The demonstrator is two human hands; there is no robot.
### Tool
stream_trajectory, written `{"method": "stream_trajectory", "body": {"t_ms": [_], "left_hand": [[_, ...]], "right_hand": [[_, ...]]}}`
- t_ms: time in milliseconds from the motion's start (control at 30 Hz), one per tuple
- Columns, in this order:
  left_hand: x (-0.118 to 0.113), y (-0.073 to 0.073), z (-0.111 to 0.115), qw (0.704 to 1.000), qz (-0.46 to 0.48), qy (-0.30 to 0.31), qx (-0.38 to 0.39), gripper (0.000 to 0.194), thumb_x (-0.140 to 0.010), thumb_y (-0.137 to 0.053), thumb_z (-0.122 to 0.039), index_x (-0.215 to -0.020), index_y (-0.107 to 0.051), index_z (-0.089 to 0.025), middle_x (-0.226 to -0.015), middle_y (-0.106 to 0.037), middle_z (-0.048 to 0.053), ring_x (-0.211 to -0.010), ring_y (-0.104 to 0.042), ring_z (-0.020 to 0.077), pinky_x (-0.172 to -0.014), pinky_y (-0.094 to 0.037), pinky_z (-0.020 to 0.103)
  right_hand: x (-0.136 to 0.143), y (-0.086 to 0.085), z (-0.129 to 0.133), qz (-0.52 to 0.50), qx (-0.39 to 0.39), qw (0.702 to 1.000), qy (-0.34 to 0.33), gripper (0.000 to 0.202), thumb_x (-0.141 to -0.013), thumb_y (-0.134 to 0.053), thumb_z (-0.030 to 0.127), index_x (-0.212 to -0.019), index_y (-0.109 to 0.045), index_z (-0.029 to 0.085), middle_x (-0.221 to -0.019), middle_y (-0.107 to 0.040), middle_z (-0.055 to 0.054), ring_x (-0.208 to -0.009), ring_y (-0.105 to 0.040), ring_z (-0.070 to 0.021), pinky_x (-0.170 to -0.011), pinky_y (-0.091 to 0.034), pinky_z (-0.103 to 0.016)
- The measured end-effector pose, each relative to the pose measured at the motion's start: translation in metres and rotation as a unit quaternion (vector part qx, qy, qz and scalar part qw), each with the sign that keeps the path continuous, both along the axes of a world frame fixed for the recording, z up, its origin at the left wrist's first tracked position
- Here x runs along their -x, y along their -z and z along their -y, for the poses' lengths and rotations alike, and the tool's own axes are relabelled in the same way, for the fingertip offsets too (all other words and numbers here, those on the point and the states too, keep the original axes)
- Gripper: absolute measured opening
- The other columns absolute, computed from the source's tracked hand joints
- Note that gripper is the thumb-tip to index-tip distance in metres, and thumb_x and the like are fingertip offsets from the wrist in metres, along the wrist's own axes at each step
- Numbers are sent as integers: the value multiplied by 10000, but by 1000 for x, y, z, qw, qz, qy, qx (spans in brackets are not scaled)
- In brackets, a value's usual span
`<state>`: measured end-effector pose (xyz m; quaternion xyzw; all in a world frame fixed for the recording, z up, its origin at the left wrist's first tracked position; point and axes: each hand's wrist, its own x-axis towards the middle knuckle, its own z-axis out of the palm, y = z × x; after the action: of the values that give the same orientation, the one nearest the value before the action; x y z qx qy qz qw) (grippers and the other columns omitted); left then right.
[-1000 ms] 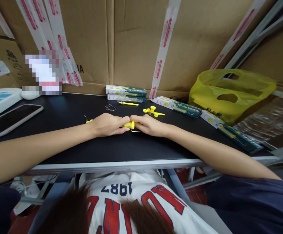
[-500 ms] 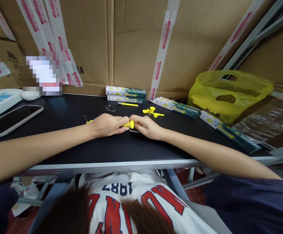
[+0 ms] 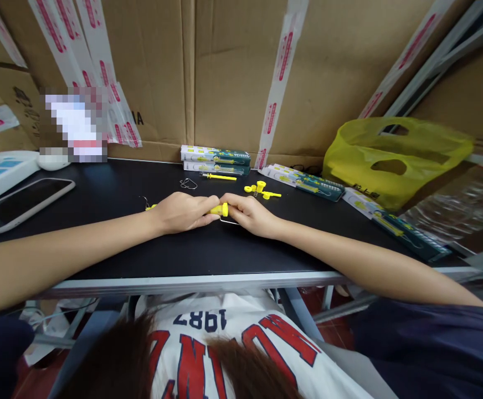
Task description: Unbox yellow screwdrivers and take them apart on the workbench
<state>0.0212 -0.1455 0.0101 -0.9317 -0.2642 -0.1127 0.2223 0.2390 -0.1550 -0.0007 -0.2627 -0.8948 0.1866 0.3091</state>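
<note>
My left hand [image 3: 185, 213] is wrapped round a yellow plastic tube [image 3: 218, 210], whose wider end shows between the hands. The tube's other end sticks out past my left wrist with a thin metal hook [image 3: 143, 203]. My right hand [image 3: 253, 215] is closed at the tube's wide end, its fingers pinching a bent metal wire [image 3: 230, 223]. The fingers hide where wire and tube meet. Beyond the hands lie small yellow plastic parts [image 3: 261, 187], a yellow rod [image 3: 220, 178] and a loose bent wire piece [image 3: 188, 183].
Printed boxes [image 3: 216, 157] lie against the cardboard at the back, with another box [image 3: 303, 182] and a third [image 3: 395, 224] to the right. A yellow plastic bag [image 3: 349, 160] stands behind them. At left are a phone [image 3: 25, 205] and a white power strip [image 3: 4, 169].
Both hands keep their hold on the yellow tube and the wire, with only a very slight shift of the fingers. The other things lie as before.
</note>
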Motion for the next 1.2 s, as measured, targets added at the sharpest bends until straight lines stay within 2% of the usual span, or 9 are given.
{"method": "stream_trajectory", "body": {"t_ms": [233, 333, 433, 500, 600, 733, 833, 967, 1200], "left_hand": [[-3, -1, 0, 999, 24, -20, -14, 299, -930, -399, -447, -980, -500, -170, -738, -690, 37, -606, -651, 166, -421, -241, 226], [-5, -1, -2, 999, 24, -40, -22, 296, -933, -419, -454, -985, -503, -175, -765, -699, 38, -634, -661, 171, -425, -237, 228], [-5, 0, -4, 998, 23, -59, -19, 281, -960, -395, -428, -1005, -508, -175, -809, -706, 40, -665, -674, 172, -433, -248, 228], [-4, -1, -5, 996, 36, -78, -19, 282, -969, -385, -424, -1018, -509, -176, -844, -713, 45, -674, -678, 178, -440, -257, 229], [-3, -1, -6, 993, 52, -105, -19, 304, -974, -373, -439, -1036, -512, -177, -871, -720, 55, -687, -683, 199, -451, -276, 237], [-2, 2, -8, 992, 59, -114, -12, 315, -975, -368, -444, -1069, -513, -180, -900, -725, 63, -723, -688, 211, -468, -311, 240], [-3, 4, -9, 992, 57, -113, -17, 320, -976, -364, -450, -1059, -518, -181, -891, -726, 63, -715, -688, 208, -459, -298, 236], [-5, 4, -7, 991, 36, -123, -32, 334, -974, -357, -457, -1068, -531, -187, -842, -720, 65, -691, -688, 223, -443, -295, 238], [-7, 3, -6, 991, 33, -126, 0, 327, -967, -375, -449, -1108, -530, -198, -845, -720, 71, -712, -686, 220, -502, -390, 234]], "right_hand": [[3, -4, -2, -38, 57, 997, -32, 208, -956, -410, 324, -863, -495, 159, -731, -464, 18, -655, -404, -99, -617, -352, -223], [5, -4, -1, -46, 74, 996, -14, 216, -953, -416, 351, -864, -487, 167, -667, -438, 40, -602, -390, -93, -584, -338, -220], [3, -3, 1, -37, 78, 996, 35, 170, -967, -366, 329, -1007, -438, 181, -584, -428, 76, -521, -392, -99, -554, -329, -227], [-2, -2, 2, -13, 23, 996, 81, 167, -964, -358, 311, -1062, -404, 185, -628, -513, 54, -545, -450, -117, -570, -342, -243], [-7, -2, 2, 88, -137, 980, 116, 186, -926, -455, 367, -960, -477, 186, -824, -613, -38, -671, -517, -152, -583, -335, -268], [-6, -2, 3, 171, -330, 918, 139, 263, -966, -404, 348, -870, -587, 187, -1107, -599, -112, -883, -520, -190, -601, -322, -288], [-1, -2, 3, 176, -425, 872, 170, 307, -976, -392, 318, -803, -609, 187, -973, -607, -105, -833, -473, -190, -623, -296, -312], [1, -1, -1, 200, -468, 854, 113, 314, -984, -384, 258, -758, -582, 166, -687, -559, -46, -684, -414, -169, -633, -266, -325], [-3, 1, -6, 185, -448, 872, 69, 293, -989, -382, 261, -786, -569, 162, -682, -585, -40, -669, -432, -162, -624, -256, -306]]}}
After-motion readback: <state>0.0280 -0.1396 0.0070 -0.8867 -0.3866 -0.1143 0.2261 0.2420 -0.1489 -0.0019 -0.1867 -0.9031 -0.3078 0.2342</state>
